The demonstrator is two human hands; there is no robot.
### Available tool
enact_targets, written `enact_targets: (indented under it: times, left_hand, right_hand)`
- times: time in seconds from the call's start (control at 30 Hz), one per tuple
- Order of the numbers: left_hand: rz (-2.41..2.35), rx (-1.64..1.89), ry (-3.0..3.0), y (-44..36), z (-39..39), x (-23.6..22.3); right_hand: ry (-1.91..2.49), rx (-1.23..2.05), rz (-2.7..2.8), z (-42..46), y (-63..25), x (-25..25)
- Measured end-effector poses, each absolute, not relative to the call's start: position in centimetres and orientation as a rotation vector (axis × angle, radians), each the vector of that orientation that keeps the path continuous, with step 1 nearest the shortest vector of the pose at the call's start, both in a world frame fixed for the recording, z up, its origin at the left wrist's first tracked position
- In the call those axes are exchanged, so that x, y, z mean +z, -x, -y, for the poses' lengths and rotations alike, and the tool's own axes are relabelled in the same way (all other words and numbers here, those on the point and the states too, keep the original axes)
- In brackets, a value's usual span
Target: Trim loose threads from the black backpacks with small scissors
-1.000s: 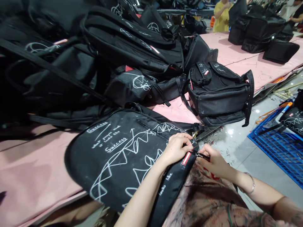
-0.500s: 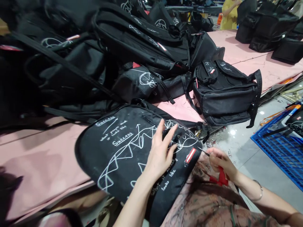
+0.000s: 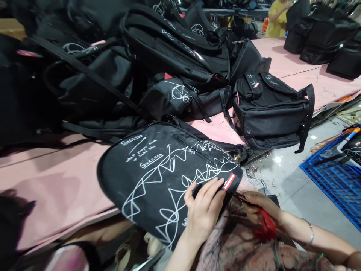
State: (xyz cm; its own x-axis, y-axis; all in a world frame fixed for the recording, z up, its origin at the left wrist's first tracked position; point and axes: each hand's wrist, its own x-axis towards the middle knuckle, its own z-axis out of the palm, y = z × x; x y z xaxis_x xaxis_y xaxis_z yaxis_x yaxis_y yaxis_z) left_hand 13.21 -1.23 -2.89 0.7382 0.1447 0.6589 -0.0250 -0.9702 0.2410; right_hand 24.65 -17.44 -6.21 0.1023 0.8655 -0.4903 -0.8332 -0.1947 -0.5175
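Observation:
A black backpack point(image 3: 158, 177) printed with white scribbles and the word "Success" lies on the pink table point(image 3: 56, 188), its lower end hanging over the near edge. My left hand point(image 3: 204, 212) lies flat on its lower edge with fingers stretched out, just left of a small red and white label point(image 3: 229, 181). My right hand point(image 3: 261, 210) rests on my lap to the right, its fingers closed round a red-handled thread snipper point(image 3: 265, 224) whose dark tip points toward the bag's corner.
Several black backpacks point(image 3: 169, 52) are piled behind on the table, one standing alone point(image 3: 270, 109) at the right. A blue plastic crate point(image 3: 335, 177) sits on the grey floor at the right. A person in yellow point(image 3: 278, 19) stands far back. Thread scraps litter the floor.
My left hand went from pinching the bag's corner to lying flat, then slid down to the bag's lower edge. My right hand with the snipper drew back from the label to my lap.

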Motion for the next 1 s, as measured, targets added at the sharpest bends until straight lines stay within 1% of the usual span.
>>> enact_targets:
  times: [0.27, 0.5, 0.73, 0.9, 0.93, 1.0]
  left_hand:
    - [-0.103, 1.139, -2.681, -12.8, 1.4, -3.3]
    - [-0.114, 1.178, -2.668, -12.9, 1.6, -3.4]
    - [-0.115, 1.185, -2.657, -12.9, 1.9, -3.7]
    - [-0.174, 1.148, -2.626, -12.4, 2.2, -3.0]
    - [-0.171, 1.118, -2.601, -12.3, 2.5, -2.8]
    - [-0.119, 1.041, -2.525, -12.0, 3.1, -2.7]
  right_hand:
    - [0.690, 1.649, -0.081, 16.3, -24.3, -6.0]
    - [0.689, 1.653, -0.154, 16.1, -23.7, -6.0]
    - [0.708, 1.441, -0.231, 15.0, -22.0, -5.4]
    - [0.744, 1.460, -0.119, 15.6, -22.4, -5.5]
    - [0.811, 1.393, -0.051, 15.8, -23.0, -5.7]
    - [1.041, 1.134, 0.191, 16.2, -24.9, -6.2]
